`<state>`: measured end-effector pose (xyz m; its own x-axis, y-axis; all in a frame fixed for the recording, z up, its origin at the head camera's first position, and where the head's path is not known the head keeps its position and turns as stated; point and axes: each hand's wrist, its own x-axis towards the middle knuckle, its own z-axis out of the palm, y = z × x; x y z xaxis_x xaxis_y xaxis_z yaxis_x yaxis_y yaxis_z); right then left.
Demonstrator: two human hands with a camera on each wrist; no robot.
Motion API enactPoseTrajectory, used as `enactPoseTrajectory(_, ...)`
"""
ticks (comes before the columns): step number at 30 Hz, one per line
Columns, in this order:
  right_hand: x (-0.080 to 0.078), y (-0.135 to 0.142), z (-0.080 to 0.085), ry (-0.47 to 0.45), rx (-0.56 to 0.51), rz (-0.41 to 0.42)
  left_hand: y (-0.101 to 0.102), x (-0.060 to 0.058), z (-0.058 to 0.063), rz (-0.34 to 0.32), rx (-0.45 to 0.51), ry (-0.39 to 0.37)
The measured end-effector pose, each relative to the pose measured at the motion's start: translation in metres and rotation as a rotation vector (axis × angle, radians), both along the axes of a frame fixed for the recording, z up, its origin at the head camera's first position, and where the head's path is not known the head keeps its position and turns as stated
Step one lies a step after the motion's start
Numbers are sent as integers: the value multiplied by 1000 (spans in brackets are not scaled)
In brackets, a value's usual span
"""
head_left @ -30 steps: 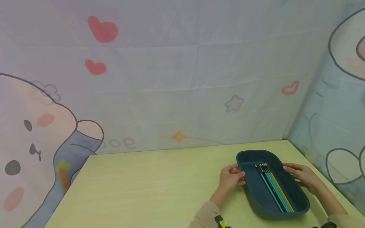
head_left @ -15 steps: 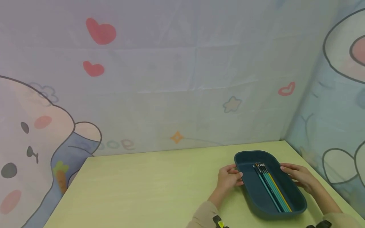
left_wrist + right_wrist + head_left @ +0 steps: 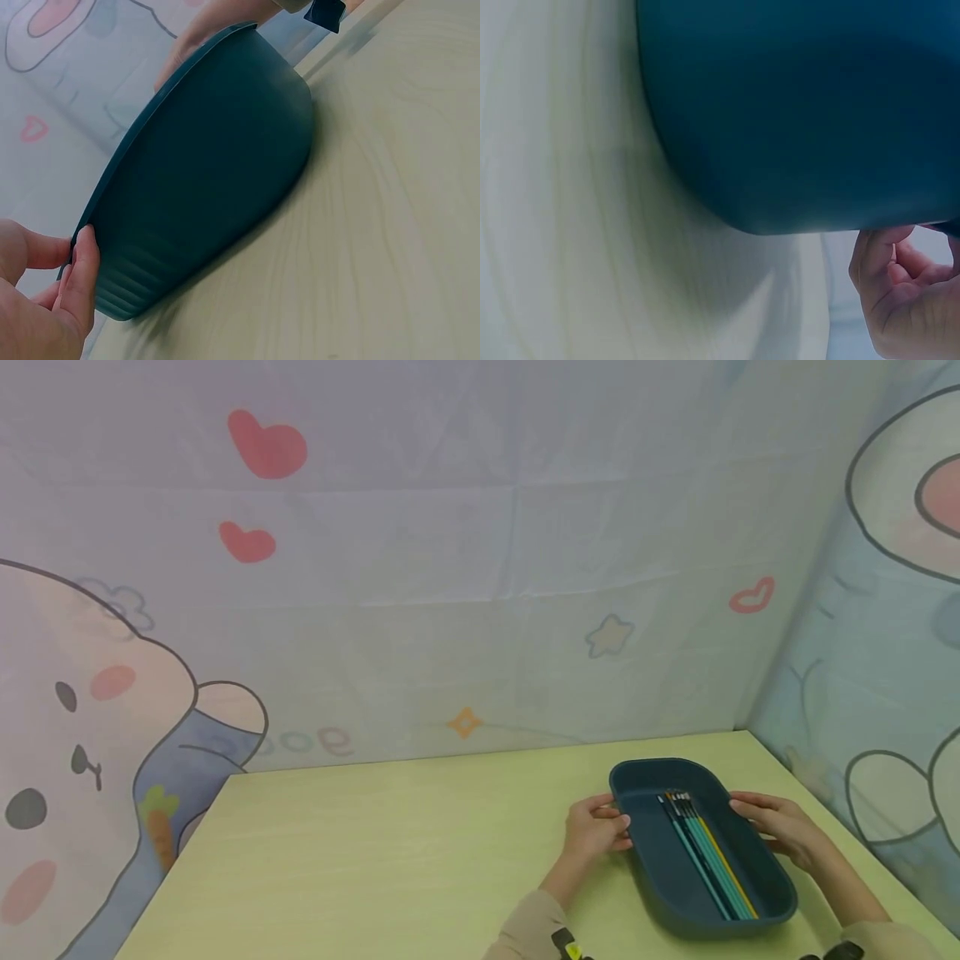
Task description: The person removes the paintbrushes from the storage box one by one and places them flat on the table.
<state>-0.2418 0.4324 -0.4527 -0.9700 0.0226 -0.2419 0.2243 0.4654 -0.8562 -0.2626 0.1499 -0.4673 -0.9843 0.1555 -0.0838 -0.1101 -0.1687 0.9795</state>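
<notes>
A dark teal oblong tray (image 3: 660, 860) with rounded corners is at the right of the table in the head view. Several thin paintbrushes (image 3: 712, 864), most with green handles and one yellow, lie lengthwise inside it. My left hand (image 3: 592, 831) pinches the tray's left rim between thumb and fingers; the left wrist view shows those fingers (image 3: 84, 274) against its outer wall. On the opposite side, my right hand (image 3: 783, 828) grips the right rim, its fingers partly hidden behind the wall. The right wrist view shows the right hand (image 3: 911, 300) at the tray's edge.
The pale yellow-green wooden table (image 3: 360, 852) extends to the left of the tray. A printed cloth backdrop (image 3: 420, 560) hangs behind it, and another printed cloth (image 3: 885, 693) borders the right side.
Both hands and the tray between them have shifted slightly left in the head view, partly along with a small shift of the view. The grip and the paintbrushes look the same.
</notes>
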Motion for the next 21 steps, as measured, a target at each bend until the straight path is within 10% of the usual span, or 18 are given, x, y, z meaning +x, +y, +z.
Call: enactPoseTrajectory(21,-7,-35,-2,3,-24,55,-34,6,1,51,-51,29)
